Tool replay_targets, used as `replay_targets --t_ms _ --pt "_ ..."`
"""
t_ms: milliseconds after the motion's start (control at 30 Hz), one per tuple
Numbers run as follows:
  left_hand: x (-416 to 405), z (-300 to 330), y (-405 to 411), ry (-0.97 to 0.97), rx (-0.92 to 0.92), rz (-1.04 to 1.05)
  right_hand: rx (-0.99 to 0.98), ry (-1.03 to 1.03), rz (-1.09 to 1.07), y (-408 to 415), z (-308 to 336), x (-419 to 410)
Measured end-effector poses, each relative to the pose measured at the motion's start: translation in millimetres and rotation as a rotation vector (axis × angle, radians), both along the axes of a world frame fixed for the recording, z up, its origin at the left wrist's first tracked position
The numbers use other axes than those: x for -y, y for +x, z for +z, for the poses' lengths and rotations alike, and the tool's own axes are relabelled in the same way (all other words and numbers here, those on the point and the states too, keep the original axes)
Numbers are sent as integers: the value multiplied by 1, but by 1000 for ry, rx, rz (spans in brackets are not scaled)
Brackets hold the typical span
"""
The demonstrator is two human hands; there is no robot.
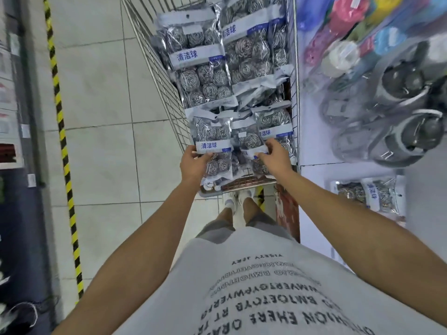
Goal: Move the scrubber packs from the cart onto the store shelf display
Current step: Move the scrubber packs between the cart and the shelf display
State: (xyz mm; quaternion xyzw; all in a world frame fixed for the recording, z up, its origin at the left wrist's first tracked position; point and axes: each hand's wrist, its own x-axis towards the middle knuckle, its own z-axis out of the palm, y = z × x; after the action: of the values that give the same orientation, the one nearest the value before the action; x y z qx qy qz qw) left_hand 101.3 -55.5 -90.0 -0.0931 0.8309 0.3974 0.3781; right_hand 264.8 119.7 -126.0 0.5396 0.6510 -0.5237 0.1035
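Scrubber packs mostly lie heaped in the cart; a few sit on the shelf at right. Left hand grips one pack, right hand pinches another, both over the cart.

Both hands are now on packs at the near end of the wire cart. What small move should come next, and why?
Probably lift the two gripped packs out and carry them right. The left hand holds a clear pack of steel-wool scrubber balls with a white-blue label, and the right hand pinches a neighbouring pack. The white store shelf on the right already shows two such packs.
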Motion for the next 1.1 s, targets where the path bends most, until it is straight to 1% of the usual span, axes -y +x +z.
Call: replay_targets --t_ms 133,333,367,467,500,600,733,867,900,967,1000,1067,1100 --pt "11 25 -7 92 38 -4 -127 -38 -142 11 30 -1" --pt "21 56 -2 253 170 -22 -322 -115 -504 44 75 7" --pt "22 60 0 281 204 -22 -351 -123 -575 51 83 13" --pt "25 72 9 338 387 11 -451 -124 -732 75 103 39" --pt "27 75 13 356 405 -12 -468 -101 -766 85 105 50" --pt "33 82 27 373 391 -195 -488 -22 -889 116 114 89" --pt "44 86 51 333 401 -380 -547 -28 -1103 162 126 152" --pt "48 64 80 350 420 -597 -606 -5 -1317 210 137 211" --pt "49 67 92 345 427 -648 -612 -6 -1366 222 139 225" --pt "47 41 109 337 432 -731 -589 17 -1444 247 142 250" --pt "48 37 121 324 430 -775 -584 26 -1483 261 140 261" --pt "49 33 148 317 408 -868 -573 25 -1557 289 138 284" --pt "53 54 167 326 403 -922 -575 17 -1589 303 136 297"
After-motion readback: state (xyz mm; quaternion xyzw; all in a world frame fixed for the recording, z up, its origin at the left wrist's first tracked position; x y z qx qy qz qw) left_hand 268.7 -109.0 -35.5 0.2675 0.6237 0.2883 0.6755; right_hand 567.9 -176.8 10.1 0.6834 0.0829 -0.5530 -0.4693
